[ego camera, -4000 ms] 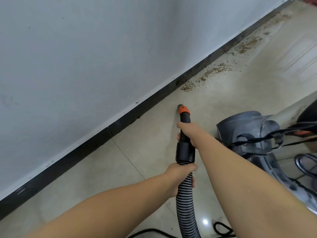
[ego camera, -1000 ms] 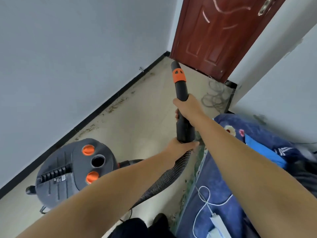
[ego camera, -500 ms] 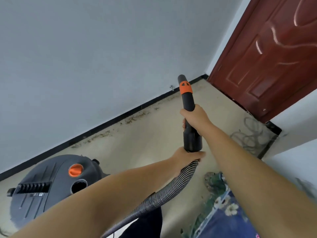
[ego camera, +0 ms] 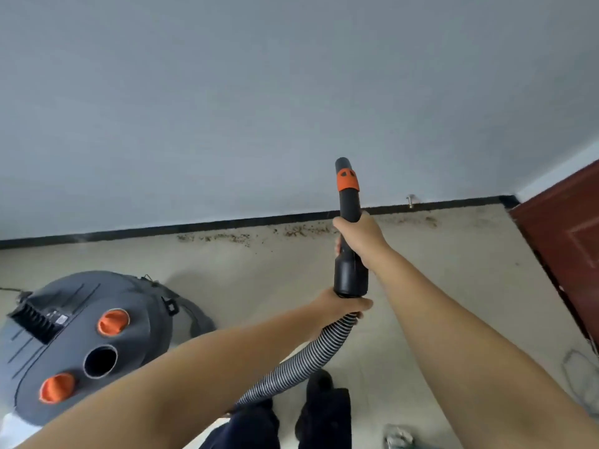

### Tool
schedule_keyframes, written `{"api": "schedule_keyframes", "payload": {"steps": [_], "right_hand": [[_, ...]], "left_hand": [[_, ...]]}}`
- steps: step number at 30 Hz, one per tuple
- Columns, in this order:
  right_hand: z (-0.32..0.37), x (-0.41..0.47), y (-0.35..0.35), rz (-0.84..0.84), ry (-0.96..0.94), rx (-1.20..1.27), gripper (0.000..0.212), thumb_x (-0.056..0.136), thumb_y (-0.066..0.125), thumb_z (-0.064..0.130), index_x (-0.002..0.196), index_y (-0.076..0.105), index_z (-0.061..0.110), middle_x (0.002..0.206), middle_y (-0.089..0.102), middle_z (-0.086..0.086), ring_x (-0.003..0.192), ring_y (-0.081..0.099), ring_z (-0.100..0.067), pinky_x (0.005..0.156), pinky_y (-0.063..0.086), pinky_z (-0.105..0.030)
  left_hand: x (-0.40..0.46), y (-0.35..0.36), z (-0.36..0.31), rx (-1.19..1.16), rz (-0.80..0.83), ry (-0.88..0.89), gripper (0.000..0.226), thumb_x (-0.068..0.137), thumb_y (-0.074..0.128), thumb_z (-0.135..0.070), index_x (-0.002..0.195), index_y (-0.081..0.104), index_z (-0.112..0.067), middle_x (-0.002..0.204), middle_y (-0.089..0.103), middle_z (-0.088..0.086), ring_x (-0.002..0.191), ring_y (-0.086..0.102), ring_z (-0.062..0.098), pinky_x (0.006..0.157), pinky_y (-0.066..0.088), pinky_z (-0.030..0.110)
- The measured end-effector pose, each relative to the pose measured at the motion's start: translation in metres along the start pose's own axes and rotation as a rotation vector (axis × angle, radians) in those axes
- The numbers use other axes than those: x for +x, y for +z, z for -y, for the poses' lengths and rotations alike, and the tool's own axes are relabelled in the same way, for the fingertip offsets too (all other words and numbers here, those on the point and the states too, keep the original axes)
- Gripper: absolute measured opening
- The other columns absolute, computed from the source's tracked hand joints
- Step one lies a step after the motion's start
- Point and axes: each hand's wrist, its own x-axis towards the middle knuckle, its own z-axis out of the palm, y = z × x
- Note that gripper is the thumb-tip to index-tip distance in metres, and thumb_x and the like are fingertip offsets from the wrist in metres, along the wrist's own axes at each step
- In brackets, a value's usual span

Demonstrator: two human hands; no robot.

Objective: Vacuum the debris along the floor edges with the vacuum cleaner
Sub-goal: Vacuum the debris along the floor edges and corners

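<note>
Both hands are gripping the black orange-banded vacuum nozzle, right hand foremost, left hand at the ribbed hose joint, aiming raised above brown debris lying ahead-left along the black skirting.

Layout of the floor edge: the wall stands at the far side, the baseboard along its foot; the debris lies on the floor just before the baseboard, from centre toward the right; the door stands at the right; the vacuum cleaner sits on the floor at the near left; its hose runs from near centre up to the nozzle; the right hand grips the nozzle, the left hand below it at the hose joint; the shoes stand at the near centre.
</note>
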Motion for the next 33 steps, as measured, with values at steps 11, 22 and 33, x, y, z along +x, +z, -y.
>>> {"api": "schedule_keyframes", "payload": {"steps": [11,22,33], "right_hand": [[0.041,0.114,0.159,0.532,-0.041,-0.25,0.019,0.082,0.057,0.014,0.096,0.045,0.009,0.047,0.056,-0.007,0.042,0.053,-0.024,0.06,0.051,-0.039],[-0.037,0.259,0.307,0.655,0.101,-0.385,0.014,0.081,0.057,0.014,0.089,0.047,0.009,0.048,0.056,-0.008,0.042,0.053,-0.025,0.058,0.053,-0.037],[-0.208,0.42,0.431,0.764,0.151,-0.458,0.016,0.083,0.059,0.014,0.092,0.048,0.008,0.047,0.055,-0.005,0.04,0.053,-0.02,0.051,0.052,-0.032]], "left_hand": [[0.057,-0.11,0.007,-0.462,-0.425,0.07,0.022,0.078,0.076,-0.022,0.09,0.06,-0.014,0.066,0.063,-0.001,0.057,0.058,0.012,0.06,0.049,0.023],[0.183,-0.233,0.07,-0.627,-0.549,-0.082,0.024,0.073,0.077,-0.029,0.087,0.062,-0.017,0.069,0.064,-0.002,0.063,0.059,0.013,0.068,0.05,0.026],[0.369,-0.327,0.2,-0.688,-0.637,-0.158,0.02,0.082,0.072,-0.028,0.089,0.056,-0.018,0.071,0.063,0.0,0.052,0.058,0.008,0.044,0.045,0.015]]}}
